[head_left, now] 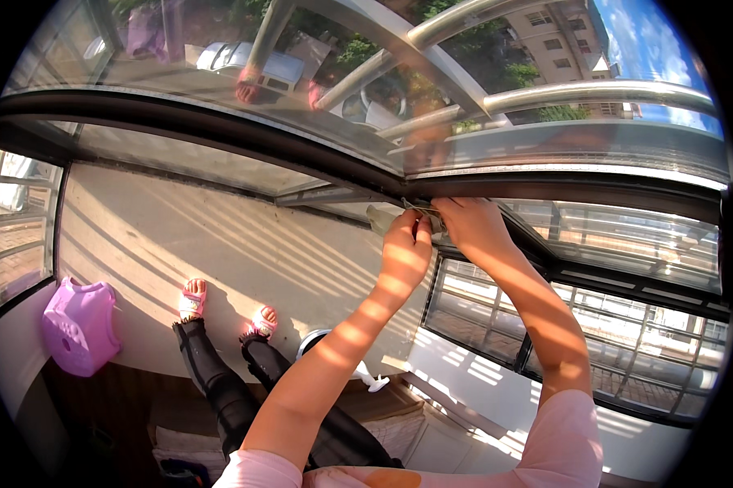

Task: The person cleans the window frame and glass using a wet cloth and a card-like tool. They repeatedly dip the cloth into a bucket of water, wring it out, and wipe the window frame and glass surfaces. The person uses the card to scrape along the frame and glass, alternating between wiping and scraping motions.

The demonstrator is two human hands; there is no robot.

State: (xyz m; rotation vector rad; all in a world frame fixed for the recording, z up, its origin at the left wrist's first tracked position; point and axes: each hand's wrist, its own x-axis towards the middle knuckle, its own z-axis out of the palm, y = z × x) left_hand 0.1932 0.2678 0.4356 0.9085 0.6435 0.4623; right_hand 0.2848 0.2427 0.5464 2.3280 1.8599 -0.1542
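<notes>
Both my arms reach up to a dark window frame (326, 159), where two of its bars meet. My left hand (409, 242) is closed, its thumb and fingertips pinched on a small grey-green cloth (379, 218) just under the frame. Beside it, my right hand (469, 221) has its fingers bent over the same spot, partly hidden by the back of the hand. A thin pale string (415, 206) runs between the two hands, close to the bar. The exact hold of the right fingertips cannot be made out.
A purple plastic stool (82, 327) stands at the left wall. My feet in pink sandals (192, 299) are on a pale, sun-striped surface (163, 220). A white handle (373, 382) lies near my legs. Metal bars (594, 96) run outside the glass.
</notes>
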